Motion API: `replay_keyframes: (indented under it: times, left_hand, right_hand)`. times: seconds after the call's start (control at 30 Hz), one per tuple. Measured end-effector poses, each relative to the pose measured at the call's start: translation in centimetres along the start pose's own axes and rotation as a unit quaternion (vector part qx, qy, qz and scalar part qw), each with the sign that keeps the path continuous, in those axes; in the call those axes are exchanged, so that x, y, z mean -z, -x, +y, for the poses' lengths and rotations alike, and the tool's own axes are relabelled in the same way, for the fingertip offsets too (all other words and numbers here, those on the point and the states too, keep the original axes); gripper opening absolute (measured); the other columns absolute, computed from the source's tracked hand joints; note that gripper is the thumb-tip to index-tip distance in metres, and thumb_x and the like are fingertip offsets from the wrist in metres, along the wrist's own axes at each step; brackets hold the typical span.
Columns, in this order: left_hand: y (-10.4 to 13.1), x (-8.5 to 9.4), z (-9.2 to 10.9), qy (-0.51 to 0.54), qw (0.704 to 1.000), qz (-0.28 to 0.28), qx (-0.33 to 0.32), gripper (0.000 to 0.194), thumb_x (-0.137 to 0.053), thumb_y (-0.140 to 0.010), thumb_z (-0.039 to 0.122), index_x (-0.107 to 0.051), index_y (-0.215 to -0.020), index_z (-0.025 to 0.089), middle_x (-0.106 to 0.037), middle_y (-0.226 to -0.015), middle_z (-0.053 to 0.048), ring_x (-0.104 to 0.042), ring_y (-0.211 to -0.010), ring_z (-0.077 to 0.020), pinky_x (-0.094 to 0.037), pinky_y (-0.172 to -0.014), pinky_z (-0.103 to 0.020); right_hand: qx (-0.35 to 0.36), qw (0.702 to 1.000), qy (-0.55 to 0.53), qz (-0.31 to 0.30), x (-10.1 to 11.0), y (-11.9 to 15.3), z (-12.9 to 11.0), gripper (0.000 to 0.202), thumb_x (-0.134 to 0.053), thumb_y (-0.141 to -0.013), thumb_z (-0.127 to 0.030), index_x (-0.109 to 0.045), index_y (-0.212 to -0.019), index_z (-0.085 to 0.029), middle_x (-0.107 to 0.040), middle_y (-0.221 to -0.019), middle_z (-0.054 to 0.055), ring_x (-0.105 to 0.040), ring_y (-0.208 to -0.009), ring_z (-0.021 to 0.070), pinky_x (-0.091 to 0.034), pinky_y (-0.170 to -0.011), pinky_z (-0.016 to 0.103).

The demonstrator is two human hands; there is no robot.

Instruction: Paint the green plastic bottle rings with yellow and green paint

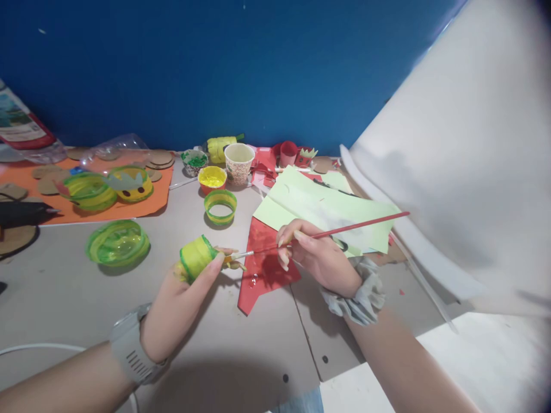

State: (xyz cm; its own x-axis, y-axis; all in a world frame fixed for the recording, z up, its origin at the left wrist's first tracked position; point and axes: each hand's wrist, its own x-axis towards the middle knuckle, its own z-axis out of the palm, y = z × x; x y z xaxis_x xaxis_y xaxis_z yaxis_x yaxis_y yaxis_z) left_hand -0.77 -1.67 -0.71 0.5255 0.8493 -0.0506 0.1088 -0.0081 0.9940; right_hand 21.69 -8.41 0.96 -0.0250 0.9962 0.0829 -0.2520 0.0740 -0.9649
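Observation:
My left hand (pixel 183 298) is closed around a small yellow-and-green painted cylinder (pixel 196 258), its green edge turned toward the right. Between thumb and fingers, my right hand (pixel 316 255) holds a long red-handled paintbrush (pixel 357 225) slanting up to the right. The bristle end reaches my left fingertips beside the cylinder; whether it touches the cylinder I cannot tell. Paint marks the left fingers. Just beyond them a green-and-yellow ring (pixel 209 216) lies on the table. A cup of yellow paint (pixel 212 181) and one of green paint (pixel 194 163) stand farther back.
Red paper (pixel 269 275) and pale green sheets (pixel 297 195) lie under and behind my right hand. A patterned paper cup (pixel 239 165) stands at the back. To the left are a green painted plastic bowl (pixel 118 244), orange paper (pixel 159 198) and a bottle (pixel 26 129). A blue wall (pixel 258 74) rises behind.

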Motion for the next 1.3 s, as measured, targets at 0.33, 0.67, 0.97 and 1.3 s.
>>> replay_keyframes:
  times: [0.33,0.67,0.97,1.3]
  left_hand:
    - [0.1,0.0,-0.1,-0.029,1.000,0.001,-0.010,0.026,-0.055,-0.089,0.041,-0.067,-0.106,0.024,-0.070,-0.111,-0.001,-0.062,-0.104,-0.0198,-0.049,-0.095,-0.031]
    - [0.1,-0.1,0.3,-0.032,0.999,-0.002,-0.013,0.031,-0.055,-0.088,0.043,-0.068,-0.104,0.020,-0.071,-0.108,-0.007,-0.063,-0.102,-0.0254,-0.048,-0.097,-0.040]
    - [0.0,-0.2,-0.2,-0.017,1.000,-0.018,-0.012,0.023,-0.055,-0.090,0.039,-0.067,-0.107,0.028,-0.070,-0.112,0.001,-0.061,-0.104,-0.0183,-0.046,-0.096,-0.028]
    - [0.3,0.2,-1.2,0.072,0.996,-0.045,0.003,0.023,-0.049,-0.093,0.039,-0.067,-0.105,0.030,-0.066,-0.115,0.001,-0.057,-0.110,-0.0203,-0.040,-0.103,-0.033]
  right_hand:
    - [-0.004,1.000,0.003,0.013,-0.1,-0.1,-0.1,0.019,-0.054,-0.091,-0.034,-0.062,-0.087,-0.017,-0.054,-0.079,0.001,-0.056,-0.064,0.0094,-0.046,-0.060,0.023]
    - [-0.010,0.999,0.005,0.041,-0.3,-0.2,-0.2,0.022,-0.053,-0.092,-0.034,-0.061,-0.083,-0.016,-0.057,-0.068,0.000,-0.055,-0.059,0.0090,-0.045,-0.056,0.022]
    - [-0.010,0.999,0.000,0.041,-0.1,-0.3,0.2,0.026,-0.045,-0.096,-0.033,-0.061,-0.084,-0.016,-0.061,-0.063,0.001,-0.057,-0.057,0.0093,-0.047,-0.056,0.020]
    - [0.008,0.997,-0.016,0.072,0.1,-0.3,-0.6,0.030,-0.041,-0.096,-0.035,-0.059,-0.080,-0.017,-0.057,-0.058,-0.001,-0.052,-0.052,0.0086,-0.043,-0.054,0.020]
